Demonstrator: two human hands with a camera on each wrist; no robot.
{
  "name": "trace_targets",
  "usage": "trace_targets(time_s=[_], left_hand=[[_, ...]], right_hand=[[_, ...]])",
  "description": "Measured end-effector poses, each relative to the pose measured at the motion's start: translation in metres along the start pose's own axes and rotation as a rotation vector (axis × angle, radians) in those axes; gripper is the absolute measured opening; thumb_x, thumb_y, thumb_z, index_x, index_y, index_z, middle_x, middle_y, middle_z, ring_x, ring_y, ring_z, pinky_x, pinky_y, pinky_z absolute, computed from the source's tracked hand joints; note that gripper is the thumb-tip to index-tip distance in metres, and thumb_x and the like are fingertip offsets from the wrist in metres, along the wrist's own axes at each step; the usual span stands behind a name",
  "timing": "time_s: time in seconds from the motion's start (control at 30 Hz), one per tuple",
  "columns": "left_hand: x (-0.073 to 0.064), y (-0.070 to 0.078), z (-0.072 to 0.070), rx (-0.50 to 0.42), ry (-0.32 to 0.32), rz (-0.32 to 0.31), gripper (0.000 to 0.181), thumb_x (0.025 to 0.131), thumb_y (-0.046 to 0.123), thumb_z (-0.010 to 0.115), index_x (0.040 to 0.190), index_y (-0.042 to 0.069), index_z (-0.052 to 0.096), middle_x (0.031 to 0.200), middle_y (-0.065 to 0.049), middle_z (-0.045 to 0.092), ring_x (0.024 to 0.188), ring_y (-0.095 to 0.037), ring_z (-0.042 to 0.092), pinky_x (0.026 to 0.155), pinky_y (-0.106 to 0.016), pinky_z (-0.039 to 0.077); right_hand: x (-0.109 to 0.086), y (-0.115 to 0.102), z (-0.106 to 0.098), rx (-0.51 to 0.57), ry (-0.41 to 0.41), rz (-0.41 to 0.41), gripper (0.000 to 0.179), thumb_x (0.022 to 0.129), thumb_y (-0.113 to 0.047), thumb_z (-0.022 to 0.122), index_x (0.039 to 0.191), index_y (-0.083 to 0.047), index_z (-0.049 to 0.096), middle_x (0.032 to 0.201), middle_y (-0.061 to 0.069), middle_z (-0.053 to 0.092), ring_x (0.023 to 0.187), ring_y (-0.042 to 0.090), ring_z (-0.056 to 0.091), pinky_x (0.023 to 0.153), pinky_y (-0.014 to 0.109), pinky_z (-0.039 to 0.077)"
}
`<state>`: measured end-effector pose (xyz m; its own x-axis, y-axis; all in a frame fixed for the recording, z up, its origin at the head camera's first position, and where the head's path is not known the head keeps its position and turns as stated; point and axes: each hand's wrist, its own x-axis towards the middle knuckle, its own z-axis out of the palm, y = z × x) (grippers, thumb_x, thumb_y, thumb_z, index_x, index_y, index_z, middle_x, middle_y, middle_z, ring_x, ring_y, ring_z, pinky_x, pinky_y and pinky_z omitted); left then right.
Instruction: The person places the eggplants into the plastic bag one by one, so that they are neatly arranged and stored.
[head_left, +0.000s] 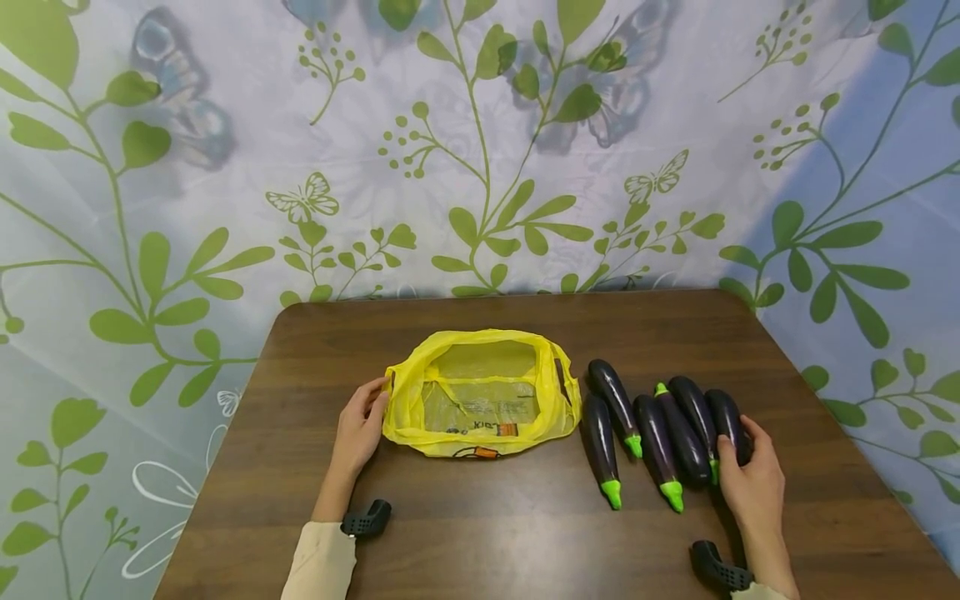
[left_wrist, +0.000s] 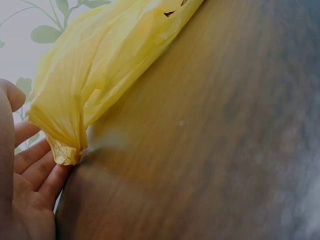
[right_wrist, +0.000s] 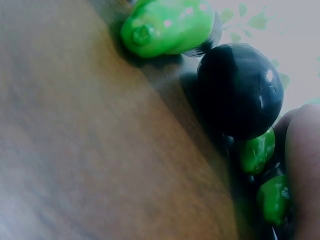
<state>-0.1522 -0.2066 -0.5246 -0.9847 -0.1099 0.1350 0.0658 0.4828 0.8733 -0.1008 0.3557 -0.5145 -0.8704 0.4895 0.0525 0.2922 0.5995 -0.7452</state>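
Note:
A yellow plastic bag lies on the table with its mouth spread wide, facing up. My left hand is at the bag's left edge. In the left wrist view its fingers extend loosely behind a gathered corner of the bag, thumb apart. To the bag's right lie several dark purple eggplants with bright green stem ends. My right hand holds the rightmost eggplant, thumb on its near side and fingers over its right. In the right wrist view an eggplant's rounded dark end appears beside green stem ends.
The brown wooden table has its far edge against a fabric backdrop printed with green leaves and butterflies. Each wrist wears a black device, the left one and the right one.

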Motion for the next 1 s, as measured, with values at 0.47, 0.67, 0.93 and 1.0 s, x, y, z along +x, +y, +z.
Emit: trace_targets(time_s=[0.47,0.67,0.93,1.0], left_hand=[[-0.0028,0.0000,0.0015,0.005,0.000,-0.005,0.043,0.100,0.047,0.041,0.134,0.024,0.053,0.128,-0.001,0.057,0.110,-0.018,0.058,0.089,-0.040,0.050],[-0.0023,0.0002,-0.0012,0.010,-0.010,0.007,0.042,0.101,0.046,0.041,0.134,0.024,0.053,0.128,-0.001,0.057,0.109,-0.017,0.058,0.087,-0.037,0.051],[-0.0040,-0.0004,0.0003,0.003,0.001,0.002,0.041,0.101,0.046,0.041,0.134,0.025,0.053,0.130,0.000,0.056,0.111,-0.017,0.058,0.088,-0.039,0.050],[-0.0036,-0.0008,0.0006,0.001,0.001,0.001,0.041,0.101,0.046,0.041,0.134,0.025,0.053,0.129,0.000,0.056,0.110,-0.017,0.058,0.087,-0.039,0.050]], right_hand=[[-0.0008,0.0031,0.0032,-0.012,0.062,-0.034,0.056,0.098,-0.030,0.049,0.149,-0.013,0.035,0.144,0.023,0.044,0.126,0.047,0.044,0.101,0.060,0.034],[-0.0033,0.0050,0.0057,-0.007,0.051,-0.011,0.057,0.098,-0.031,0.048,0.150,-0.013,0.033,0.146,0.024,0.041,0.128,0.048,0.041,0.103,0.061,0.032],[-0.0037,0.0028,0.0038,0.006,0.078,-0.031,0.056,0.097,-0.030,0.050,0.149,-0.015,0.035,0.146,0.021,0.044,0.127,0.045,0.044,0.103,0.059,0.032],[-0.0041,0.0026,0.0045,0.016,0.088,-0.026,0.056,0.097,-0.029,0.050,0.149,-0.016,0.036,0.144,0.021,0.045,0.125,0.043,0.046,0.102,0.058,0.033]])
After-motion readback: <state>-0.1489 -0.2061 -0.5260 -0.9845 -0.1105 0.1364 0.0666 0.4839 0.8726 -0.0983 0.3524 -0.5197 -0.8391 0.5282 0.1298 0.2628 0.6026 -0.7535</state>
